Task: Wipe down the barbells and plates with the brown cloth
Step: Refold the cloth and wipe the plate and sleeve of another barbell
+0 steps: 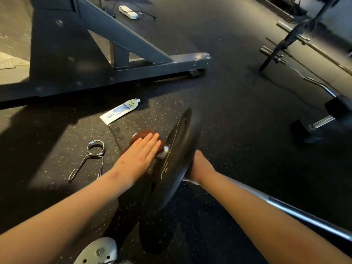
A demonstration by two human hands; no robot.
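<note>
Brown cloth [145, 137] on the barbell [295, 211] sleeve end, under the left hand [142, 152]. Count: 1 cloth, 1 plate [178, 159], 2 hands.
Left hand is flat, fingers straight and together, pressing the cloth onto the sleeve stub just left of the plate. The plate stands on edge on the floor [228, 115], and the bar shaft runs off lower right. Right hand [200, 166] is at the bar just behind the plate; its fingers are hidden, so can't tell its grip. On the floor: 1 spring collar [95, 152] left of the left hand, 1 white tube [122, 111] beyond it, 1 power strip [128, 12] far back.
</note>
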